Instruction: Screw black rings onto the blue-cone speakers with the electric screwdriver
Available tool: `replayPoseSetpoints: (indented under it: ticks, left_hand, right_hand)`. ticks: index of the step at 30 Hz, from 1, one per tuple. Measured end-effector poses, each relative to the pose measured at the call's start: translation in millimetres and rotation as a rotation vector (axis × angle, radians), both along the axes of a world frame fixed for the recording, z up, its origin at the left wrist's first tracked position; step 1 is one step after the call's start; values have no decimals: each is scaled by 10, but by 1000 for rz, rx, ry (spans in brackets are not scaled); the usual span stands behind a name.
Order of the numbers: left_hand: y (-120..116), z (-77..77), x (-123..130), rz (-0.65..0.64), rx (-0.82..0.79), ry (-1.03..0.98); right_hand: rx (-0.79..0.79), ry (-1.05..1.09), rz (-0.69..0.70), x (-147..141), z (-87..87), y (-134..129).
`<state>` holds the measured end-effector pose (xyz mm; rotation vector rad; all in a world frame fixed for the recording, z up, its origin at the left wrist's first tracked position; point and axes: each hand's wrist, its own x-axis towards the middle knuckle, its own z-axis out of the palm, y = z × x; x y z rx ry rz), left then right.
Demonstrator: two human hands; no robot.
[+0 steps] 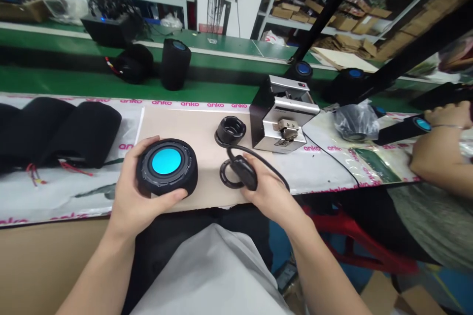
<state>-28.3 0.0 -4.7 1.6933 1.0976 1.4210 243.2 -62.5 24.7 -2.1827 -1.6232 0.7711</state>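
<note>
My left hand [136, 197] is wrapped round a black cylindrical speaker [167, 161], its shiny blue cone facing up and thumb along the near rim. In my right hand [268, 189] is a black oval corded piece [244, 171]; a thick black cord loops from it over the hand. Just left of these fingers is a flat black ring [223, 175], partly covered by the corded piece; whether the fingers touch it I cannot tell. Beyond it, a stack of black ring parts [231, 130] sits on the beige board [195, 130].
A silver-and-black screw feeder [284, 115] stands behind my right hand. Black speaker bodies [88, 130] with red wires lie at left. Another speaker [176, 64] stands on the green bench. At right, a co-worker's hand [449, 115] is by a dark speaker [402, 130].
</note>
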Motion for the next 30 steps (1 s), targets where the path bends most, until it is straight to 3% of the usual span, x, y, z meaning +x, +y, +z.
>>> replayPoseSetpoints:
  ticks: [4, 8, 12, 16, 20, 27, 30]
  left_hand:
    - [-7, 26, 34, -5, -19, -30]
    - [-11, 29, 31, 12, -24, -25]
    - [-14, 54, 10, -3, -12, 9]
    - [-14, 85, 10, -12, -18, 28]
    - [-11, 86, 68, -37, 2, 1]
    - [-34, 148, 298, -161, -13, 6]
    - [-39, 134, 343, -215, -56, -47]
  right_hand:
    - [13, 15, -94, 175, 19, -45]
    - [0, -5, -175, -52, -104, 3]
    - [9, 30, -144, -172, -141, 48]
    - [22, 112, -97, 103, -77, -6]
    - [51, 119, -180, 284, -50, -45]
    - [21, 76, -160, -149, -145, 94]
    - [32, 80, -149, -130, -129, 111]
